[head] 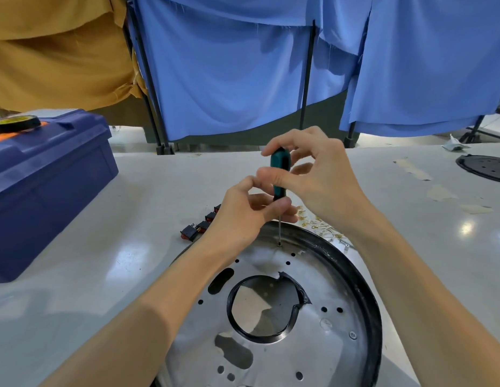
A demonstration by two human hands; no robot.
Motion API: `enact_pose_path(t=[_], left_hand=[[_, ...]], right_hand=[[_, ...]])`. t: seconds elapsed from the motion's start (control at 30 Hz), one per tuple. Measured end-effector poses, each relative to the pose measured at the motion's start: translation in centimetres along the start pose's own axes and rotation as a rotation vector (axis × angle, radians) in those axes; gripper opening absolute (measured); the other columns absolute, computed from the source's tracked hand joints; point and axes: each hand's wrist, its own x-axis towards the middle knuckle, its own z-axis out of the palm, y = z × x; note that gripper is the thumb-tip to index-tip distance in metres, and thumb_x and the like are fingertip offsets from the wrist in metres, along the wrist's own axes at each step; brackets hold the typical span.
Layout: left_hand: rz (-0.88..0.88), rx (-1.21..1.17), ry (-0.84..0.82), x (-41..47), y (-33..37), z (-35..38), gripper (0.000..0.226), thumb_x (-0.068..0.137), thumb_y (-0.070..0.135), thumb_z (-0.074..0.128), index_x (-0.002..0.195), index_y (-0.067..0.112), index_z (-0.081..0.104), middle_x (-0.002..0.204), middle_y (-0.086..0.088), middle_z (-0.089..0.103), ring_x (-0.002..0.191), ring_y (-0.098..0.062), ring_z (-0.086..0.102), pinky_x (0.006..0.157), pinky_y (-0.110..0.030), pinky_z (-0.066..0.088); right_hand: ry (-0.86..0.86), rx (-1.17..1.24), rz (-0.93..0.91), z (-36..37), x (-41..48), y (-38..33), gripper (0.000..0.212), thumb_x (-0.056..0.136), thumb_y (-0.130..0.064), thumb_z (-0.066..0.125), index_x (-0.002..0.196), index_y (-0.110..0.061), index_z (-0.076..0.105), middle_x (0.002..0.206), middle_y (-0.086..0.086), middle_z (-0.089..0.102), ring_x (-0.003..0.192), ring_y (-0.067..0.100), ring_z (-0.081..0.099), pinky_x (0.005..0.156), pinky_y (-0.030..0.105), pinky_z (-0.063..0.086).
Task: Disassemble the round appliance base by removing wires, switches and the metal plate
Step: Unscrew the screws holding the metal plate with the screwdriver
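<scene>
The round appliance base (pixel 363 280) lies on the table in front of me, black rim around a shiny metal plate (pixel 321 344) with holes and a large central opening. A green-handled screwdriver (pixel 279 174) stands upright, its tip on a screw (pixel 279 244) at the plate's far edge. My right hand (pixel 313 174) pinches the upper handle. My left hand (pixel 248 210) pinches the handle's lower end just above the shaft. Several black and red switches (pixel 199 227) lie beyond the base to the left. Pale wires with brass terminals (pixel 324 227) lie beyond it to the right.
A blue toolbox (pixel 44 188) with a tape roll (pixel 15 122) on its lid stands at the left. Another black round part (pixel 486 167) sits at the far right. Blue and yellow cloths hang behind the white table (pixel 103 261).
</scene>
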Motion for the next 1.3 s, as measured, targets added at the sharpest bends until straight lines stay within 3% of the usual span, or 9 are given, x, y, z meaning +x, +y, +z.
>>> enact_pose_path(t=[0.13, 0.3, 0.5, 0.67, 0.87, 0.97, 1.03, 1.2, 1.3], left_hand=[[-0.012, -0.016, -0.065, -0.12, 0.13, -0.01, 0.016, 0.099, 0.017, 0.048, 0.109, 0.014, 0.061, 0.094, -0.005, 0.076, 0.088, -0.021, 0.073, 0.083, -0.027, 0.054], [-0.013, -0.006, -0.015, -0.09, 0.25, 0.29, 0.031, 0.09, 0.019, 0.064, 0.116, 0.009, 0.052, 0.092, -0.008, 0.075, 0.083, -0.025, 0.074, 0.093, -0.043, 0.051], [-0.031, -0.028, -0.1, -0.13, 0.39, 0.2, 0.018, 0.101, 0.02, 0.044, 0.109, 0.014, 0.059, 0.094, -0.004, 0.076, 0.088, -0.021, 0.073, 0.086, -0.029, 0.055], [-0.009, 0.018, -0.044, -0.12, 0.17, 0.62, 0.026, 0.089, 0.024, 0.063, 0.109, 0.007, 0.059, 0.085, -0.005, 0.076, 0.083, -0.019, 0.074, 0.087, -0.035, 0.054], [-0.009, -0.018, -0.072, 0.04, 0.03, -0.05, 0.018, 0.099, 0.013, 0.049, 0.112, 0.017, 0.061, 0.097, -0.004, 0.076, 0.094, -0.019, 0.072, 0.091, -0.026, 0.052], [0.0, 0.009, -0.021, 0.12, -0.02, 0.1, 0.011, 0.095, 0.012, 0.057, 0.105, 0.008, 0.059, 0.09, -0.007, 0.076, 0.088, -0.021, 0.073, 0.093, -0.037, 0.05], [-0.013, 0.0, 0.005, 0.15, 0.12, 0.23, 0.028, 0.09, 0.019, 0.065, 0.111, 0.007, 0.052, 0.088, -0.008, 0.076, 0.085, -0.022, 0.074, 0.096, -0.043, 0.049], [-0.019, -0.001, -0.04, 0.0, -0.07, 0.07, 0.015, 0.099, 0.013, 0.049, 0.107, 0.014, 0.062, 0.089, -0.004, 0.076, 0.089, -0.02, 0.073, 0.093, -0.036, 0.048], [-0.011, 0.025, -0.004, 0.1, -0.03, 0.29, 0.014, 0.093, 0.016, 0.06, 0.106, 0.011, 0.06, 0.085, -0.006, 0.076, 0.084, -0.019, 0.074, 0.091, -0.037, 0.05]], right_hand=[[-0.003, 0.049, -0.008, -0.47, 0.24, -0.06, 0.04, 0.085, 0.006, 0.064, 0.111, -0.023, 0.07, 0.099, -0.004, 0.065, 0.092, 0.007, 0.062, 0.071, 0.012, 0.053], [-0.059, 0.066, -0.007, -0.11, -0.03, -0.22, 0.017, 0.081, -0.023, 0.075, 0.098, -0.026, 0.071, 0.107, -0.002, 0.06, 0.095, 0.005, 0.058, 0.075, 0.011, 0.049], [-0.059, 0.086, -0.001, -0.71, 0.24, -0.19, 0.043, 0.084, 0.011, 0.061, 0.112, -0.021, 0.07, 0.099, 0.0, 0.069, 0.091, 0.01, 0.064, 0.075, 0.019, 0.056], [-0.049, 0.072, 0.001, -0.26, -0.01, -0.31, 0.026, 0.076, -0.025, 0.079, 0.101, -0.023, 0.074, 0.103, -0.001, 0.062, 0.09, 0.009, 0.06, 0.081, 0.022, 0.054], [-0.033, 0.083, 0.012, -0.76, 0.23, -0.16, 0.034, 0.086, 0.009, 0.06, 0.109, -0.014, 0.072, 0.097, 0.003, 0.071, 0.085, 0.01, 0.069, 0.079, 0.022, 0.058], [-0.044, 0.089, -0.002, -0.52, 0.09, -0.39, 0.017, 0.088, -0.01, 0.067, 0.102, -0.016, 0.073, 0.101, 0.0, 0.068, 0.091, 0.013, 0.067, 0.08, 0.021, 0.056], [-0.033, 0.005, -0.003, -0.08, -0.07, -0.35, 0.023, 0.08, -0.026, 0.076, 0.103, -0.026, 0.073, 0.107, -0.004, 0.059, 0.093, 0.008, 0.06, 0.08, 0.016, 0.051], [0.027, 0.013, 0.013, -0.39, 0.2, -0.15, 0.042, 0.084, 0.008, 0.064, 0.114, -0.02, 0.069, 0.101, -0.002, 0.064, 0.089, 0.008, 0.06, 0.072, 0.014, 0.053], [-0.037, 0.04, 0.005, -0.21, 0.05, -0.24, 0.023, 0.084, -0.014, 0.072, 0.104, -0.023, 0.07, 0.106, -0.003, 0.062, 0.096, 0.007, 0.059, 0.072, 0.015, 0.052]])
